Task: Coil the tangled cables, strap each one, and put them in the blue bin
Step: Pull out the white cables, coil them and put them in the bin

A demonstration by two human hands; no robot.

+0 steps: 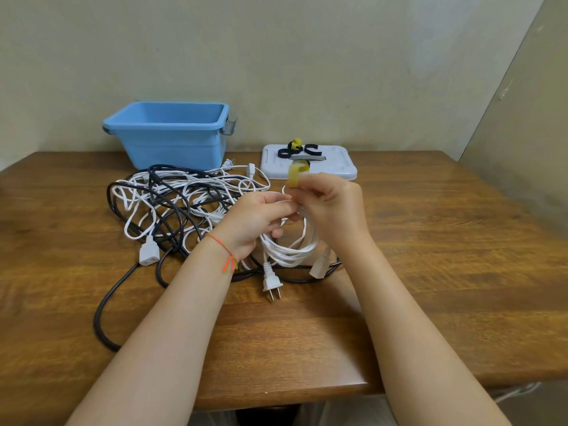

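Over a wooden table (430,256), a person's left hand (255,222) grips a coiled white cable (292,250) while the right hand (332,207) pinches a yellow strap (295,176) at its top; the blue bin (172,133) stands behind tangled cables (172,204).

You have a brown wooden counter (430,241) with a glossy grain, running up to a pale plastered wall (307,56) along its far edge. Near that far edge, right of centre, a white plastic lid (338,167) lies flat. On your wrist sits a thin orange and green thread bracelet (226,252), its loose ends hanging down
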